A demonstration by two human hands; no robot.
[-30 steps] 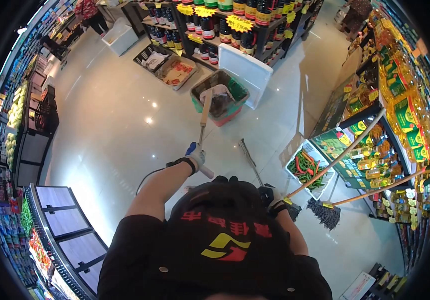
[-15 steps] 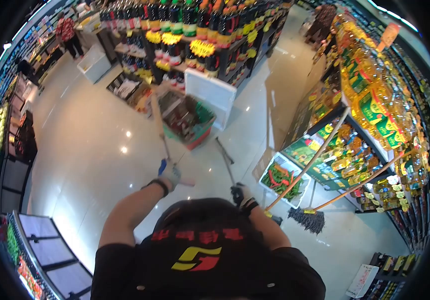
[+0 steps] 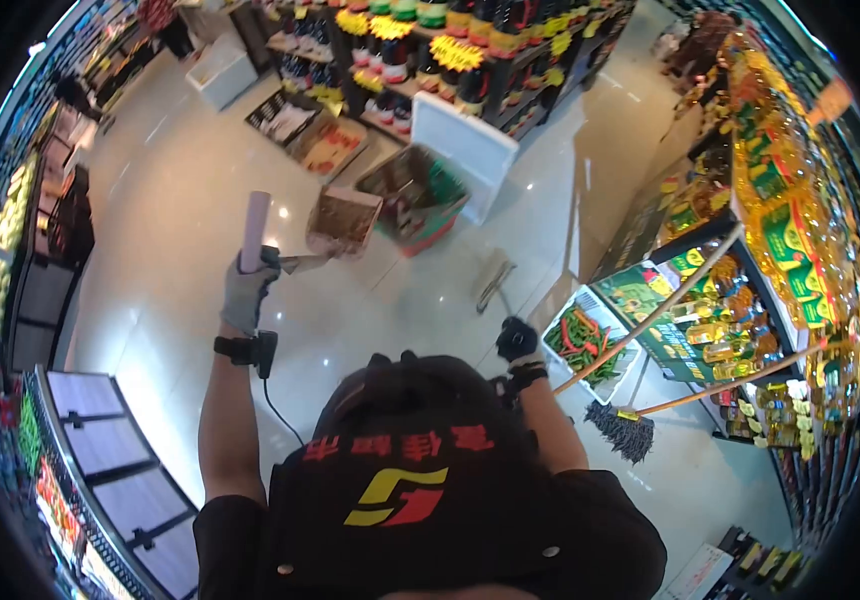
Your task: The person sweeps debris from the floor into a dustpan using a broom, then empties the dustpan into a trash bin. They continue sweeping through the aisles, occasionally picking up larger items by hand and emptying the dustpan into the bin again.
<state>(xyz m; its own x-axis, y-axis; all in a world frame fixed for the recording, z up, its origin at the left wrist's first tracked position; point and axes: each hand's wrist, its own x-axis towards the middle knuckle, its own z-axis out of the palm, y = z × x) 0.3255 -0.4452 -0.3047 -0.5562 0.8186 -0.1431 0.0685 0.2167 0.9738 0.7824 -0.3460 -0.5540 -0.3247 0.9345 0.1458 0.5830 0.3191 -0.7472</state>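
Note:
My left hand [image 3: 250,288], in a grey glove, is closed round a pale lilac handle [image 3: 257,225] at left of centre. A grey shaft runs from it toward a pinkish dustpan [image 3: 345,220] with brown matter inside, just left of a green and red crate [image 3: 420,200]. My right hand [image 3: 517,341], in a black glove, is closed round the thin pole of a tool whose narrow head [image 3: 495,284] rests low over the floor. Right of that hand, a white crate [image 3: 590,340] holds green and red peppers.
Bottle shelves [image 3: 450,55] stand ahead, with a white board [image 3: 465,150] leaning there. At right are oil bottles [image 3: 780,230], a wooden pole [image 3: 650,310] and a mop [image 3: 622,430]. Freezers [image 3: 100,450] line the lower left. A person [image 3: 165,25] stands far left.
My left hand has moved left and forward, turning the lilac handle upright. The dustpan shows more clearly beside the crate. My right hand and its tool sit farther right in view; the whole view has shifted.

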